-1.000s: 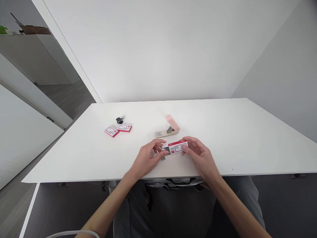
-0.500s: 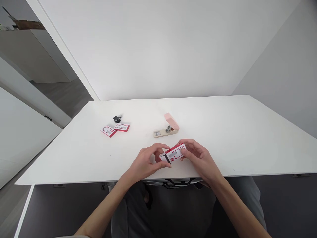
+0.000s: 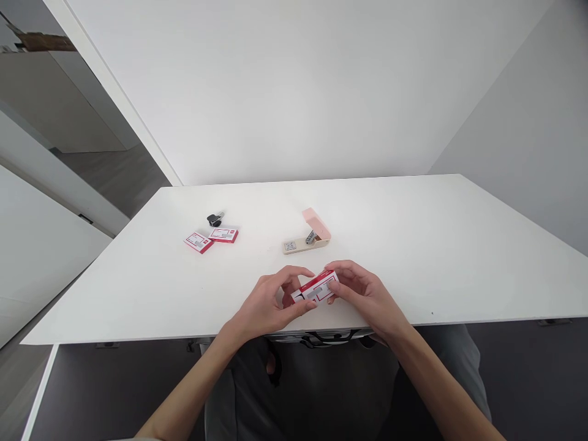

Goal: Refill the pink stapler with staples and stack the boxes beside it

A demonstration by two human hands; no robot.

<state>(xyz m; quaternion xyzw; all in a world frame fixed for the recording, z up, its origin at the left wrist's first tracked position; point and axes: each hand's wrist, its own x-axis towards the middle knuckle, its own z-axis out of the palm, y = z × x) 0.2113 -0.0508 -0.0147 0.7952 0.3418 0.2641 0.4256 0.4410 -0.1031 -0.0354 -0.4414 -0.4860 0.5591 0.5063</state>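
Observation:
Over the near middle of the table, both hands are on a small red-and-white staple box [image 3: 316,288], tilted with its right end higher. My left hand [image 3: 271,300] is closed around the box's left end, thumb along the lower edge and index finger over the top. Gripping the right end is my right hand [image 3: 362,297], its thumb on the printed face. A little dark shows at the box's left end, partly behind my left fingers. Just beyond the hands lies a stapler [image 3: 307,244] with a cream base, its pink top lifted and the metal part exposed.
To the left on the white table [image 3: 413,245] lie two more red-and-white boxes, the nearer one [image 3: 199,242] touching or close to the other [image 3: 223,234]. Behind them is a small black staple remover [image 3: 214,220]. A white wall [image 3: 298,92] rises along the table's far edge.
The dark strip at the box's left end has narrowed, and that end sits deeper between my left fingers. My right hand has moved slightly left with the box. The view has shifted a little.

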